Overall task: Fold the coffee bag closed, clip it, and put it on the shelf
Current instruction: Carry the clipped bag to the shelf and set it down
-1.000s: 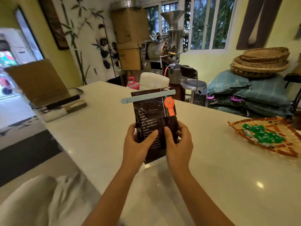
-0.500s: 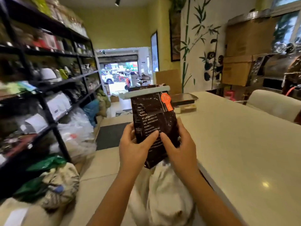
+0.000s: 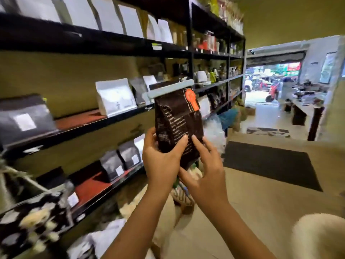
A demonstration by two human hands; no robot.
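Left hand (image 3: 160, 161) and right hand (image 3: 205, 176) clasp the clipped bag (image 3: 179, 124) low, thumbs in front; seemingly light, crinkly, firmest there.

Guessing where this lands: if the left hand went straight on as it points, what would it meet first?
Besides the coffee bag it grips, the left hand would probably reach the middle shelf near the white bag; depth is unclear.
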